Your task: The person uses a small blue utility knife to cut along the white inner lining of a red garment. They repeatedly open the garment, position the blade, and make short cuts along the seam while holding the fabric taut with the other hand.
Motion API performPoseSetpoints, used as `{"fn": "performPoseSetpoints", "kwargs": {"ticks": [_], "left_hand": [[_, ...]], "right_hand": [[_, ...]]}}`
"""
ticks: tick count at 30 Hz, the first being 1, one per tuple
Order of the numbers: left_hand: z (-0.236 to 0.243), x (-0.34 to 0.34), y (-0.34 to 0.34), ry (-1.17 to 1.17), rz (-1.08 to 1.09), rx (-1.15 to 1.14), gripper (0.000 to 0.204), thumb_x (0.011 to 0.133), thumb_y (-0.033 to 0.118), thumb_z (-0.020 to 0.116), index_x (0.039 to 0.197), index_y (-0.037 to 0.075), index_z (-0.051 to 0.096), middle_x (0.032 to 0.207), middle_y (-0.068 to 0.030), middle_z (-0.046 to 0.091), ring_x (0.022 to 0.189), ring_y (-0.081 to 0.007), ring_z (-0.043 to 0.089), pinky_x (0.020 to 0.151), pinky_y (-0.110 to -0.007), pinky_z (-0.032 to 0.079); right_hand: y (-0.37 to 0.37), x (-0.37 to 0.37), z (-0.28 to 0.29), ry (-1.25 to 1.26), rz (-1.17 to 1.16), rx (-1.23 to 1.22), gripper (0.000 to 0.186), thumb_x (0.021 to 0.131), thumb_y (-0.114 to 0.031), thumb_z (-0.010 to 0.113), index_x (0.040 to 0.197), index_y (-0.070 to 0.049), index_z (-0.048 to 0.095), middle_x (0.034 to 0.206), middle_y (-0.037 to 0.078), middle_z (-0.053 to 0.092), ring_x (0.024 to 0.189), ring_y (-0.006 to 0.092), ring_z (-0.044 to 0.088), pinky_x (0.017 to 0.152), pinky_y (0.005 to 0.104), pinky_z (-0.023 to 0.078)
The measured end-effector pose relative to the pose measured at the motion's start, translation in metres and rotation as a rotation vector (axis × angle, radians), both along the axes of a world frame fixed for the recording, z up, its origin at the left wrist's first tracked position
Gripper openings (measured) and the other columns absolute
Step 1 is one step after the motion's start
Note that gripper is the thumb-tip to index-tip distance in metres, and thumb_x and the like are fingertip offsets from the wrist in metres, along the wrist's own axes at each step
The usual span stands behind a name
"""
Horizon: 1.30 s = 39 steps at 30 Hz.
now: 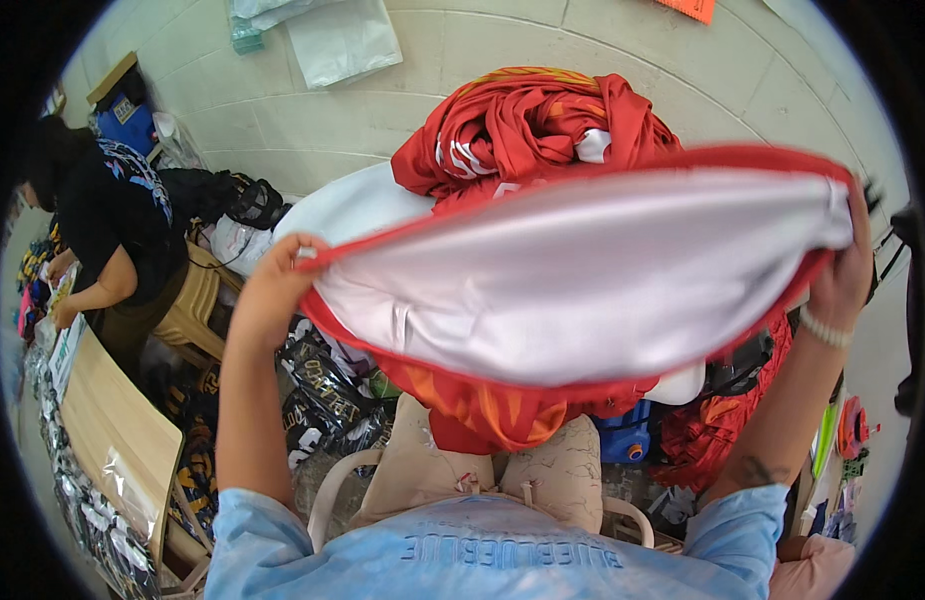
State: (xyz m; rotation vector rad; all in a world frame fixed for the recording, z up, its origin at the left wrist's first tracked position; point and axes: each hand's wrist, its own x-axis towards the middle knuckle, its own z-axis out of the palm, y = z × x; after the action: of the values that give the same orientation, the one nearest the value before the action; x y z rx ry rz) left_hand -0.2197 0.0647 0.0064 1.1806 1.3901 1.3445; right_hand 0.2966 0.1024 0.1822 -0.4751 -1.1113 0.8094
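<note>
Red garment [572, 285], pale inner face exposed, is stretched between the two hands. Left hand [288, 272]: grip pinching the red edge at the garment's left end. Right hand [842, 262]: grip clasping its right end, blurred. The span partly covers a red cloth pile [542, 125] behind.

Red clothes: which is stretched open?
The white-lined red fabric garment between left hand and right hand; the red fabric heap behind and red bundle lower-right are crumpled.
</note>
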Motion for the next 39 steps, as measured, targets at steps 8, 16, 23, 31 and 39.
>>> {"fn": "performPoseSetpoints", "kwargs": {"ticks": [8,16,23,31,39], "left_hand": [[0.100,0.020,0.134,-0.209,-0.288,0.147,0.032,0.082,0.009,0.065,0.112,0.003,0.055,0.102,-0.0071,0.063,0.091,-0.0148,0.061,0.081,-0.029,0.050],[0.024,0.077,0.073,0.383,-0.053,0.419,0.022,0.086,0.017,0.066,0.103,0.004,0.062,0.094,-0.0045,0.062,0.083,-0.0136,0.059,0.071,-0.029,0.049],[0.017,0.076,0.075,0.161,0.200,-0.051,0.047,0.092,0.046,0.053,0.073,0.003,0.053,0.061,-0.0038,0.055,0.045,-0.0107,0.053,0.041,-0.024,0.041],[0.019,0.094,0.077,0.074,-0.128,-0.302,0.066,0.084,0.067,0.050,0.059,0.006,0.051,0.051,-0.0044,0.052,0.037,-0.0134,0.050,0.037,-0.024,0.042],[0.031,0.131,0.036,0.718,0.325,0.164,0.055,0.071,0.049,0.076,0.068,0.001,0.048,0.056,-0.0096,0.053,0.055,-0.0239,0.053,0.054,-0.036,0.044]], "right_hand": [[0.127,0.013,0.004,-0.706,-0.718,-0.371,0.034,0.082,-0.036,0.067,0.091,-0.003,0.063,0.068,0.003,0.058,0.046,0.0099,0.048,0.041,0.0240,0.033],[0.026,-0.105,-0.094,-0.784,-0.227,-0.085,0.012,0.090,-0.007,0.058,0.100,-0.002,0.062,0.094,0.001,0.063,0.069,0.0050,0.053,0.056,0.0222,0.045],[0.002,-0.182,-0.124,-1.144,-0.444,0.162,0.034,0.071,0.001,0.064,0.105,-0.005,0.061,0.100,0.010,0.057,0.082,0.0297,0.061,0.067,0.0356,0.050],[-0.039,-0.165,-0.126,-1.312,-0.403,0.426,0.025,0.072,-0.008,0.063,0.096,-0.009,0.066,0.093,0.009,0.059,0.068,0.0230,0.061,0.054,0.0314,0.048],[-0.062,-0.164,-0.159,-1.243,-0.321,0.685,0.028,0.065,-0.010,0.068,0.093,-0.011,0.068,0.087,0.004,0.059,0.061,0.0140,0.055,0.048,0.0240,0.042]]}}
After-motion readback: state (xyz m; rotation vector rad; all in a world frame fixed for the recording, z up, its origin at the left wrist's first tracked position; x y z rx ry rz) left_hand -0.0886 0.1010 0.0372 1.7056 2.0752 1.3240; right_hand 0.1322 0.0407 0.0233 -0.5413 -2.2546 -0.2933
